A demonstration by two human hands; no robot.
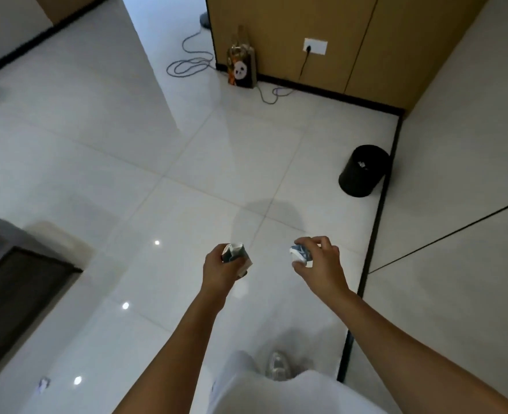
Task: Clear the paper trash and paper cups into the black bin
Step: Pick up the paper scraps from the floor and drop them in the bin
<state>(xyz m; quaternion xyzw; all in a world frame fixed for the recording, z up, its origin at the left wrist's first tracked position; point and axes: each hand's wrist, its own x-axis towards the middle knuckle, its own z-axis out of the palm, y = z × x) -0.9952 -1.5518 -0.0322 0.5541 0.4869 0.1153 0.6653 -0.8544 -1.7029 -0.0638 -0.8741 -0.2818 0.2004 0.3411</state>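
White glossy floor tiles (pixel 157 138) fill most of the view, with small bright reflections of lamps on them. At the far side stands a brown wooden wall panel (pixel 291 31) with a white socket (pixel 315 46), and a dark cable runs from the socket down to the floor. A gift bag with a panda picture (pixel 242 67) leans at the corner of this panel, and a grey cable (pixel 187 65) lies in loops on the floor beside it. At the left edge a dark cabinet (pixel 16 294) is partly visible.

The black bin (pixel 363 171) stands on the floor close to the right wall, well apart from both hands. Something small and pale lies inside it, but I cannot tell what it is.

The left hand (pixel 221 271) grips a crushed paper cup (pixel 236 255), with the fingers curled around it. The right hand (pixel 318 261) pinches a crumpled blue and white paper (pixel 300 253) between the thumb and the bent fingers. Both hands are held out above the floor, near each other but not touching. Below, one shoe (pixel 278 366) and pale trousers show.
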